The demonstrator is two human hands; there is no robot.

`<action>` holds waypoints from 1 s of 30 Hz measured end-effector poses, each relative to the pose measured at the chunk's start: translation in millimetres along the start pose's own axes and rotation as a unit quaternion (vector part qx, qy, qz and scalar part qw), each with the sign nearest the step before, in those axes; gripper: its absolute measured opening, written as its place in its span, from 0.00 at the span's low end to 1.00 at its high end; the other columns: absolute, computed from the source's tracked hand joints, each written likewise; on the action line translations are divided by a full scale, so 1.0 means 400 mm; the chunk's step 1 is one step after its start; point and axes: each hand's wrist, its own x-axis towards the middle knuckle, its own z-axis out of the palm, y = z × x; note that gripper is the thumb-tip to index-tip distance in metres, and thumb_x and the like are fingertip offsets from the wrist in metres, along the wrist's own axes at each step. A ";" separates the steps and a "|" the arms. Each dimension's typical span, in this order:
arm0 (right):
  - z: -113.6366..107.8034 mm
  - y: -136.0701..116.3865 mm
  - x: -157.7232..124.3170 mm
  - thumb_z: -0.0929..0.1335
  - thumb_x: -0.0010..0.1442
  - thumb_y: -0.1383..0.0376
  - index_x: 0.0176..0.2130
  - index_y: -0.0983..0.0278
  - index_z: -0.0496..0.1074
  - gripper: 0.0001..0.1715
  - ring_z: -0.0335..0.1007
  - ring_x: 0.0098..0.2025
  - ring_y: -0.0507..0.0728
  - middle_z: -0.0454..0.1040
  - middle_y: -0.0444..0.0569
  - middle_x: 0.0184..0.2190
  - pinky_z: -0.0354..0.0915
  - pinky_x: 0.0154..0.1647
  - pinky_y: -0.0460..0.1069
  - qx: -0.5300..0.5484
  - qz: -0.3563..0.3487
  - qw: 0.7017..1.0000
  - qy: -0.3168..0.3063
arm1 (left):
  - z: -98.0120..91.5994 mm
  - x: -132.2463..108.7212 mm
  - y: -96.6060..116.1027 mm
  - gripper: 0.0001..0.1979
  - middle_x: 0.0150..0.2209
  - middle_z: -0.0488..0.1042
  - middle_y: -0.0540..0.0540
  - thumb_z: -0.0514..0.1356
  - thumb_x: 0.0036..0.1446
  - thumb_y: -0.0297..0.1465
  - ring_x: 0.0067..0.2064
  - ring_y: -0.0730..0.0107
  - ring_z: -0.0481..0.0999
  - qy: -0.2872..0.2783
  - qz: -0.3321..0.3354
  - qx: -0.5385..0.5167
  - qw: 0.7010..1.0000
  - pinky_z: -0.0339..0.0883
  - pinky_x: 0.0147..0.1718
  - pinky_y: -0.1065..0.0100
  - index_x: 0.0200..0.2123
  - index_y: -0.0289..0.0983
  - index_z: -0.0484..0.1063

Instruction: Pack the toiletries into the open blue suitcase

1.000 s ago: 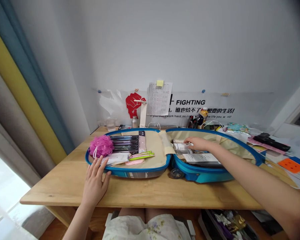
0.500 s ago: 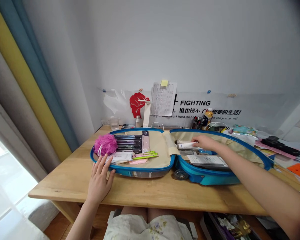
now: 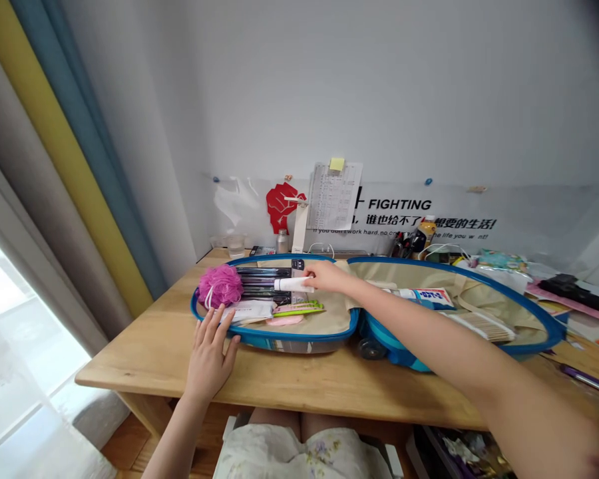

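A blue suitcase (image 3: 299,340) lies open flat on a wooden desk (image 3: 144,346), its two halves lined in beige. My right hand (image 3: 327,276) reaches across to the left half and grips a white tube (image 3: 292,284) above a pack of dark toothbrushes (image 3: 262,283). My left hand (image 3: 210,349) rests flat with fingers spread on the front rim of the left half, beside a pink bath puff (image 3: 220,286). White packets, a green item and a pink item lie near it. In the right half lie a toothpaste box (image 3: 426,297) and a flat striped item.
Behind the suitcase a wall sheet with a red fist and "FIGHTING" lettering, a small silver bottle (image 3: 281,241), a clear cup (image 3: 236,244), an orange-capped bottle (image 3: 423,235) and cables. Papers and dark objects crowd the desk's right end. Curtains hang at left.
My right hand has lifted the white tube out of the suitcase's right half and carried it left over the toothbrush pack. The view has swung left. My left hand has stayed on the rim.
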 end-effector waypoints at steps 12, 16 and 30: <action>0.046 -0.033 0.033 0.69 0.54 0.67 0.36 0.62 0.78 0.08 0.74 0.28 0.54 0.75 0.43 0.19 0.67 0.38 0.47 0.045 0.020 0.994 -0.099 | 0.000 -0.002 -0.003 0.26 0.65 0.60 0.41 0.51 0.65 0.35 0.67 0.54 0.53 -0.003 0.002 0.008 1.000 0.49 0.63 0.48 0.65 0.43 0.54; 0.026 0.014 0.025 0.68 0.56 0.65 0.36 0.64 0.77 0.08 0.72 0.24 0.52 0.73 0.42 0.17 0.69 0.31 0.45 0.089 0.066 0.982 -0.155 | 0.002 -0.002 -0.005 0.26 0.65 0.60 0.41 0.51 0.64 0.34 0.67 0.54 0.55 0.005 0.009 0.010 1.000 0.49 0.63 0.48 0.65 0.43 0.55; 0.058 0.013 0.027 0.70 0.56 0.66 0.39 0.62 0.77 0.09 0.71 0.26 0.49 0.78 0.43 0.28 0.67 0.30 0.43 0.082 0.085 0.985 -0.128 | 0.001 0.000 -0.001 0.27 0.65 0.60 0.41 0.51 0.64 0.35 0.67 0.53 0.54 0.008 0.008 0.003 1.000 0.49 0.63 0.47 0.66 0.44 0.52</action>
